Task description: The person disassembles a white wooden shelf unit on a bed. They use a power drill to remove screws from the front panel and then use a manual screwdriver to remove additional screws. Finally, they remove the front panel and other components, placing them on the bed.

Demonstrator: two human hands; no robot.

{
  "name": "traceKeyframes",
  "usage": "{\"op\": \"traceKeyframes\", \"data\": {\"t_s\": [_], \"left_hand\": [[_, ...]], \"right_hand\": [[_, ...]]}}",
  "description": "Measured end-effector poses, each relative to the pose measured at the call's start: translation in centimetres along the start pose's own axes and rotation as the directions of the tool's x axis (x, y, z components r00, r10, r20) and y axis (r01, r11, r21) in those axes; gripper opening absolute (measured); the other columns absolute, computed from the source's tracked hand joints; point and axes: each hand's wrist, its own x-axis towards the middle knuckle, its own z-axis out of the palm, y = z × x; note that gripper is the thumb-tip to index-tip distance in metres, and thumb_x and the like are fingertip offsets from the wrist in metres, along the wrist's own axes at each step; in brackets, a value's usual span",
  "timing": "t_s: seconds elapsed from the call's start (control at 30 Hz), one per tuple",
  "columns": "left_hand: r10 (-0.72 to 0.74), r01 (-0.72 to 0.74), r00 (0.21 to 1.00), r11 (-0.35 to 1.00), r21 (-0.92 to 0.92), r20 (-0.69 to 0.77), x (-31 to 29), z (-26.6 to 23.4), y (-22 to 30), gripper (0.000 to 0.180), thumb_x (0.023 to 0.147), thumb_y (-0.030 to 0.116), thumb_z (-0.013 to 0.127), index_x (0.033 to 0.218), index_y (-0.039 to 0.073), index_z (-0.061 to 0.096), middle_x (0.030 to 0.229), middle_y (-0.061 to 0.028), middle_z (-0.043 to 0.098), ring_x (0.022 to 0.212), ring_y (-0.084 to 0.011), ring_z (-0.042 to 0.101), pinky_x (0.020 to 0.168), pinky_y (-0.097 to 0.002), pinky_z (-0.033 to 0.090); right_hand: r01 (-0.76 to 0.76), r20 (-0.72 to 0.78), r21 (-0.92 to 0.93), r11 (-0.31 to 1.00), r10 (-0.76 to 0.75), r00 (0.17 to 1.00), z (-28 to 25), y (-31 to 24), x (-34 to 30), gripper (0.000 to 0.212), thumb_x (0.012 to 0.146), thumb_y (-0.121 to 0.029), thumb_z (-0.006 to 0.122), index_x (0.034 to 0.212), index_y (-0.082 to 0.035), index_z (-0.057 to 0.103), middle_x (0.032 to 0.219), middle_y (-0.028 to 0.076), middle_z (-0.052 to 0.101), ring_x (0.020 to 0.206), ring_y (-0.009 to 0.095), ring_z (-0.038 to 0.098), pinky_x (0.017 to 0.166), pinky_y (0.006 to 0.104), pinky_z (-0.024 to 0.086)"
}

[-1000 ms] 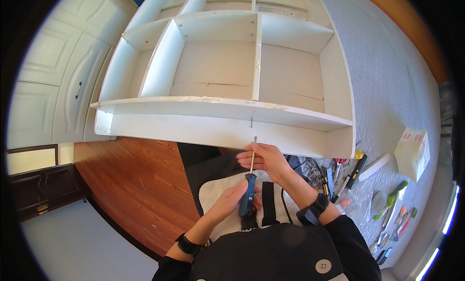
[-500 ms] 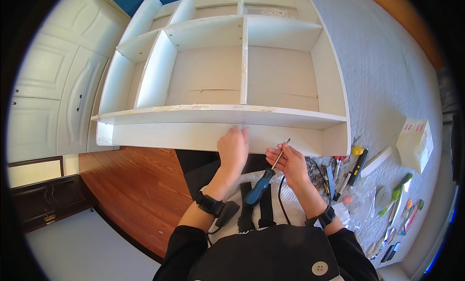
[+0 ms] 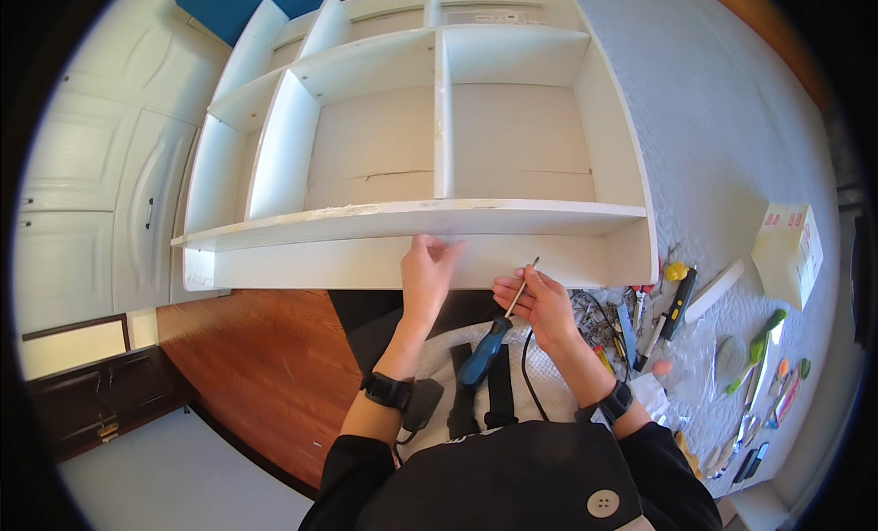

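Observation:
A white shelf unit [image 3: 402,215] with several compartments lies in front of me, its open side up. My left hand [image 3: 427,277] is at the unit's near edge, close below the long front board. Its fingers are bent together and slightly blurred, and anything between them is too small or hidden to make out. To its right, my right hand [image 3: 540,307] holds a screwdriver [image 3: 485,353] by the metal shaft, between thumb and fingers. The screwdriver's tip points up toward the unit, while its blue and black handle hangs down toward my lap.
Right of the unit, on a quilted pale cover [image 3: 704,174], lie a utility knife [image 3: 679,304], loose hardware [image 3: 599,325], a green tool [image 3: 759,348] and a white box [image 3: 788,255]. White cabinets [image 3: 82,229] stand at left, beside a wooden floor [image 3: 247,366].
My left hand has shifted slightly left along the board, fingers still bent. The shelf unit sits a little further left in view. My right hand keeps the screwdriver.

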Motion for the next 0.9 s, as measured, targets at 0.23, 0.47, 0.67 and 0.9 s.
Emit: {"op": "traceKeyframes", "data": {"t_s": [0.23, 0.47, 0.67, 0.9], "left_hand": [[-0.343, 0.506, 0.837, 0.783, -0.362, 0.427, -0.6, -0.9, 0.8, 0.035, 0.101, 0.026, 0.045, 0.089, -0.005, 0.058, 0.068, -0.0101, 0.062, 0.043, -0.0134, 0.054, 0.039, -0.0254, 0.039], [-0.065, 0.041, 0.992, 0.977, 0.209, 0.107, 0.8, 0.3, 1.0, 0.031, 0.081, 0.025, 0.074, 0.088, -0.001, 0.060, 0.066, -0.0115, 0.064, 0.052, -0.0226, 0.061, 0.046, -0.0317, 0.046], [0.448, -0.459, 0.882, 0.747, 0.481, 0.145, -0.8, 0.1, 1.5, 0.022, 0.082, 0.012, 0.066, 0.103, 0.006, 0.063, 0.073, -0.0107, 0.065, 0.057, -0.0296, 0.062, 0.052, -0.0382, 0.049], [0.252, -0.518, 0.848, 0.584, 0.625, 0.466, 1.2, 0.2, 2.4, 0.014, 0.080, 0.013, 0.066, 0.091, 0.008, 0.061, 0.069, -0.0143, 0.065, 0.060, -0.0312, 0.064, 0.053, -0.0415, 0.050]], "right_hand": [[-0.010, -0.013, 0.013, 1.000, 0.010, 1.000, 0.0, -0.1, -0.1, 0.030, 0.100, -0.025, 0.045, 0.105, 0.004, 0.051, 0.101, 0.024, 0.066, 0.090, 0.032, 0.068, 0.083, 0.0391, 0.057], [-0.042, -0.059, 0.042, 0.998, 0.045, 0.997, -0.1, 0.3, 0.0, 0.032, 0.101, -0.031, 0.045, 0.101, -0.001, 0.055, 0.089, 0.012, 0.064, 0.081, 0.023, 0.065, 0.084, 0.0389, 0.055], [-0.026, -0.174, 0.231, 0.973, 0.067, 0.982, -1.1, 0.3, -0.2, 0.034, 0.101, -0.033, 0.046, 0.100, -0.002, 0.057, 0.074, 0.003, 0.054, 0.061, 0.011, 0.051, 0.068, 0.0277, 0.052], [-0.466, 0.321, 0.540, 0.701, 0.340, 0.884, -3.6, -1.9, 0.7, 0.037, 0.101, -0.035, 0.046, 0.112, -0.001, 0.053, 0.081, 0.003, 0.051, 0.055, 0.005, 0.039, 0.049, 0.0147, 0.039]]}}
